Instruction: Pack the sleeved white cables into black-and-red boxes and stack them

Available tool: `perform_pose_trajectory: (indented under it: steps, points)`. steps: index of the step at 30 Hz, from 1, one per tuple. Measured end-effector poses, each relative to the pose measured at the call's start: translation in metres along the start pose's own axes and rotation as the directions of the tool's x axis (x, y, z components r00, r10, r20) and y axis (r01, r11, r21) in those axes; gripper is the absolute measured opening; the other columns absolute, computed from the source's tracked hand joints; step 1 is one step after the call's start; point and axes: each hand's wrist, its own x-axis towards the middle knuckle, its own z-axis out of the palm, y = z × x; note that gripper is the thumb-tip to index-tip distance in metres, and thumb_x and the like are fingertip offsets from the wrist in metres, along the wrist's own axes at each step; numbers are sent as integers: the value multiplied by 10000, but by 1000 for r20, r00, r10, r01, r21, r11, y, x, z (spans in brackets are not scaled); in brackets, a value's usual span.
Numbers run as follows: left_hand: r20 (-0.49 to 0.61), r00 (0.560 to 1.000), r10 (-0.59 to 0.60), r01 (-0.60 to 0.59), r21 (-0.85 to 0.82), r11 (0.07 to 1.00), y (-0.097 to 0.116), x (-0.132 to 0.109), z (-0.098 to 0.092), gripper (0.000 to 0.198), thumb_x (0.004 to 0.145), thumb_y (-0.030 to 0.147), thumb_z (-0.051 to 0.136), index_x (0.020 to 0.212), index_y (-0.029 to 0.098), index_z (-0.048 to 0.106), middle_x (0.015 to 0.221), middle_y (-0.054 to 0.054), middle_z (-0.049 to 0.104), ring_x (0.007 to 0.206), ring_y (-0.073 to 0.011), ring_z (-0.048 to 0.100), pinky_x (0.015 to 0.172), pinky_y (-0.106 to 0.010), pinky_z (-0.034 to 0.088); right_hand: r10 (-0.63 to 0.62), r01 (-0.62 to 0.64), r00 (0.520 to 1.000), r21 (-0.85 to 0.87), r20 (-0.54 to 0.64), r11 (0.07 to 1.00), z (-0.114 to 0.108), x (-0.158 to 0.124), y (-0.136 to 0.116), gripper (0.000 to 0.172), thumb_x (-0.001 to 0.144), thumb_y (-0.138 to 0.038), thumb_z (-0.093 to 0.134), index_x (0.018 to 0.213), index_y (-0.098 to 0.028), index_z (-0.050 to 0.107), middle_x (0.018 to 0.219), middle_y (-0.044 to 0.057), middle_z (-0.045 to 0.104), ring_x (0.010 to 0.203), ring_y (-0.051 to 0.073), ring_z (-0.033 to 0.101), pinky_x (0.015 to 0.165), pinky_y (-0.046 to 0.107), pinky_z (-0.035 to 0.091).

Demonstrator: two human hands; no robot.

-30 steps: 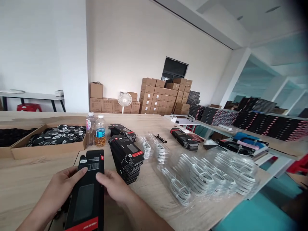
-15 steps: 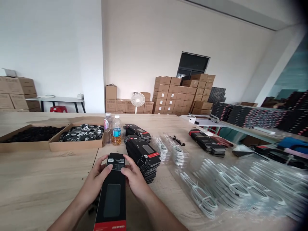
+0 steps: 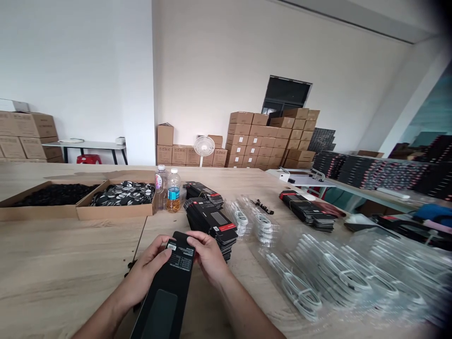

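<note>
The left hand (image 3: 150,266) is pinching a black box (image 3: 176,282), its thumb pressing near the white sticker (image 3: 172,246) while the other fingers are wrapping around the left edge. The right hand (image 3: 211,258) is pinching the far right corner between thumb and index finger; where its remaining fingers are resting behind the card, I cannot tell. The box is slanting between the hands above the near part of the table (image 3: 70,263), its dark window (image 3: 161,308) facing up and its near end running out of view. Since both hands are holding it toward the far end, the near end may be swinging down if either pinch loosens. Hard thumbs could be creasing the card, and a sideways tug at that corner could be bending the end. Just beyond the right hand, a pile of boxes (image 3: 212,219) is standing with uneven edges, so a knock from the knuckles could be setting the upper ones sliding. Near that pile, a bottle (image 3: 173,193) is holding amber liquid; a harder bump could be toppling it, and, if its cap is loose, wetting the card. Farther right, cables (image 3: 300,294) in clear bags are lying in overlapping rows, where a careless sweep to the right could be snagging the slippery plastic and scattering them.
</note>
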Motion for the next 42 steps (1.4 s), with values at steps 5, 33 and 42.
perform_pose_trajectory:
  steps: [5,33,42]
  points:
    - [26,1000,-6,5,25,1000,1,-2,-3,369,912,470,550,1211,261,601,1117,-12,691,962,-194,602,827,-259,436,-105,106,994,-111,14,988,-2,0,-5,263,609,-379,850,784,-198,775,743,6,718,682,153,594,621,267,436]
    - [-34,999,33,-38,-172,984,-14,1,2,436,891,458,602,1274,270,509,1009,1,681,850,-155,602,759,-246,458,45,-31,921,-41,387,999,0,-15,-24,393,853,-521,646,1072,-209,742,947,44,734,860,177,643,865,341,471]
    - [-104,994,38,-59,-208,976,-9,1,0,357,845,451,665,1103,223,569,872,19,655,769,-121,576,693,-206,462,26,64,885,-177,466,982,1,-22,-23,495,875,-562,598,1297,-305,606,1141,35,687,941,194,641,787,326,516]
